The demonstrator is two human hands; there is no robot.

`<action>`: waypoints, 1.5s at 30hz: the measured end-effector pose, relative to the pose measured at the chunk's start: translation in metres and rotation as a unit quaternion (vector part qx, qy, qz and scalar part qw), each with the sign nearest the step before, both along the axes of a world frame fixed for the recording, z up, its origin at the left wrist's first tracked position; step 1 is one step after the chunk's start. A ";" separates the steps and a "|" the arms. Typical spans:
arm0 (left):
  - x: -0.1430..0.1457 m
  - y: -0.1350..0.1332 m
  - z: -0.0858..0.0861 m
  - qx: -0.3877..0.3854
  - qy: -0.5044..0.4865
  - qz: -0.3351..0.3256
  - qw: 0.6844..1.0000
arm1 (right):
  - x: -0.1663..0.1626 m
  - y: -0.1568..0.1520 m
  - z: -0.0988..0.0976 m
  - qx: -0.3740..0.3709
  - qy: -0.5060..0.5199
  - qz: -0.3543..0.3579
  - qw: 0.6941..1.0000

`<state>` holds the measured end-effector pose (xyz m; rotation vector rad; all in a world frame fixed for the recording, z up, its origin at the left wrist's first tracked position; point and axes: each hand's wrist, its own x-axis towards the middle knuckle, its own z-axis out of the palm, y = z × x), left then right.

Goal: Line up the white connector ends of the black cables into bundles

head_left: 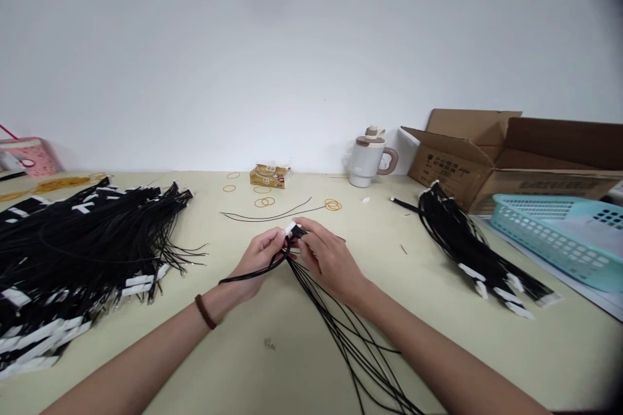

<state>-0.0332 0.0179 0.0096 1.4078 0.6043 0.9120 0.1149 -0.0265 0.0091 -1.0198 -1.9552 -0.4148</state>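
Near the middle of the table, my left hand (pixel 263 256) pinches the white end piece of a black cable bundle (pixel 331 314). My right hand (pixel 331 259) is closed around the black wires just beside that white piece (pixel 291 229). A thicker black loop curls over my left wrist side. Loose wires from the bundle trail down toward the table's near edge, passing under my right forearm. Exactly how the wires meet the white piece is hidden by my fingers.
A large pile of black cables (pixel 97 233) lies left, a smaller bunch (pixel 457 240) right. Rubber bands (pixel 333 205), two loose wires (pixel 263 217), a small box (pixel 270 176) and a tumbler (pixel 367 159) are farther back. A cardboard box (pixel 452 172) and turquoise basket (pixel 545 233) stand right.
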 end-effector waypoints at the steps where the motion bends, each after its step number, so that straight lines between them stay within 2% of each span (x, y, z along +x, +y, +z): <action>1: 0.000 0.000 0.000 -0.002 0.002 -0.003 1.000 | 0.000 0.000 0.000 0.000 -0.003 -0.004 1.000; 8: 0.001 -0.001 0.000 0.014 0.006 -0.012 1.000 | 0.001 0.000 -0.002 0.013 -0.006 -0.008 1.000; 17: 0.000 -0.002 0.000 0.044 0.030 -0.003 0.999 | 0.000 -0.001 -0.002 -0.034 0.002 -0.007 0.999; 20: 0.000 -0.002 0.001 0.032 0.016 -0.004 0.999 | 0.001 0.000 -0.003 -0.041 -0.009 -0.012 0.999; 23: -0.002 0.000 0.002 -0.016 -0.012 -0.020 1.000 | 0.008 0.004 -0.002 -0.041 -0.024 -0.020 0.999; 27: -0.007 0.005 0.004 -0.097 -0.064 -0.044 0.992 | 0.030 0.013 0.003 0.002 -0.017 -0.027 0.999; 30: -0.011 0.009 0.005 -0.147 -0.087 -0.060 0.983 | 0.052 0.019 0.006 0.043 0.019 -0.074 0.996; 33: -0.014 0.009 0.008 -0.174 -0.079 -0.083 0.978 | 0.068 0.023 0.008 0.064 0.007 -0.111 0.992; 36: -0.013 0.007 0.009 -0.199 -0.062 -0.104 0.972 | 0.075 0.025 0.007 0.103 -0.023 -0.134 0.985; 39: -0.012 0.008 0.007 -0.227 -0.087 -0.110 0.964 | 0.071 0.021 0.006 0.187 -0.038 -0.151 0.970; 42: -0.011 0.012 0.003 -0.263 -0.131 -0.106 0.950 | 0.056 0.012 0.005 0.259 -0.109 -0.100 0.954; 45: -0.010 0.014 0.001 -0.271 -0.160 -0.106 0.943 | 0.035 0.005 0.002 0.226 -0.153 0.028 0.962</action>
